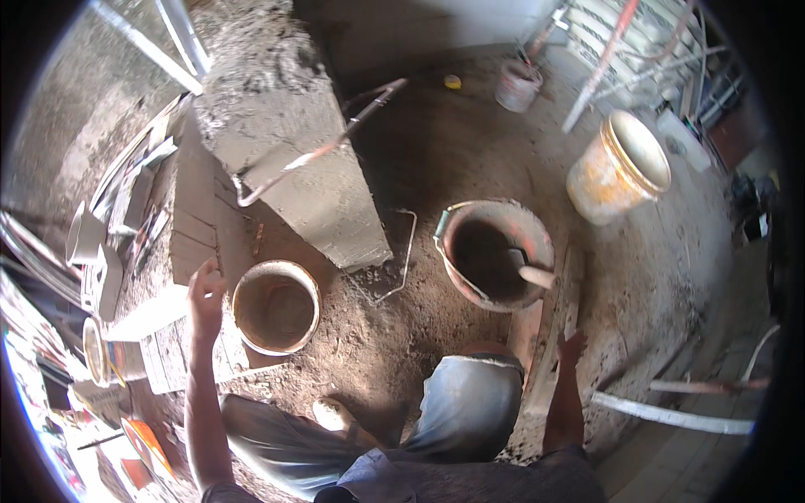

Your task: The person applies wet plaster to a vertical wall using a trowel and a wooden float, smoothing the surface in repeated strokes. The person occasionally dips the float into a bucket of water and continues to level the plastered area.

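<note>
My left hand (206, 289) is raised beside a block-like structure at the left, its fingers loosely bent and apart with nothing visible in them. Just right of it stands a round bucket (277, 339) with a pale rim and a brownish inside. My right hand (572, 345) hangs over a long wooden plank (549, 381), its fingers spread and no object showing in them. Ahead of that hand sits a larger bucket (539, 235) with a wire handle and dark contents. A trowel's wooden handle (537, 277) leans out over its rim.
A smeared concrete pillar (327, 197) lies ahead, with a bent metal rod (314, 155) across it. At the far right stands a stained white bucket (604, 180). A small bucket (517, 85) is farther back. Pale bars (671, 411) lie at the right.
</note>
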Demonstrator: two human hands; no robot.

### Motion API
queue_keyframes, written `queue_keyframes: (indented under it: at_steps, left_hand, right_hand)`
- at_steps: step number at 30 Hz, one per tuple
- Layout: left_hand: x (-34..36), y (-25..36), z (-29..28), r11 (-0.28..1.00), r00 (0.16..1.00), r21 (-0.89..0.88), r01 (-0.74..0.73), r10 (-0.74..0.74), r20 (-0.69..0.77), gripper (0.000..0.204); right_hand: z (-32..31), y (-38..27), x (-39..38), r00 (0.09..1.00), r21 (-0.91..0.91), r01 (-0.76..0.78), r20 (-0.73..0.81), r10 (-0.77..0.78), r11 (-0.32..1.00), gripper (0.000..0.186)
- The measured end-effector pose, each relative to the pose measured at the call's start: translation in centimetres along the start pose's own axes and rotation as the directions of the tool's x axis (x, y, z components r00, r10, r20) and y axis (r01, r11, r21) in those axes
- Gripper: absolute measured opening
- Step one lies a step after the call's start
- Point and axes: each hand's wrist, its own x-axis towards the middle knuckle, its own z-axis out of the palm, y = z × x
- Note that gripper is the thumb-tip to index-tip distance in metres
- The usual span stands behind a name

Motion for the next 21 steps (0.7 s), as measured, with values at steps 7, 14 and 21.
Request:
queue_keyframes:
  at_steps: [7,14,21]
  left_hand:
    - [5.0,6.6,3.2,0.938,0.939,0.074,-0.34,0.333,0.087,0.05]
    - [4.8,12.2,-0.8,0.833,0.804,-0.021,-0.553,0.527,-0.275,0.037]
    - [7.0,20.4,-2.0,0.9,0.739,0.19,-0.393,0.432,-0.517,0.031]
  right_hand:
    - [-4.8,-4.2,-2.0,0.975,0.168,-0.215,0.099,0.201,0.962,0.079]
    - [-26.6,-5.8,-7.0,0.989,0.525,0.064,-0.147,0.017,0.849,0.073]
    - [-45.8,-26.3,-5.9,0.86,0.883,0.459,-0.412,-0.303,0.102,0.074]
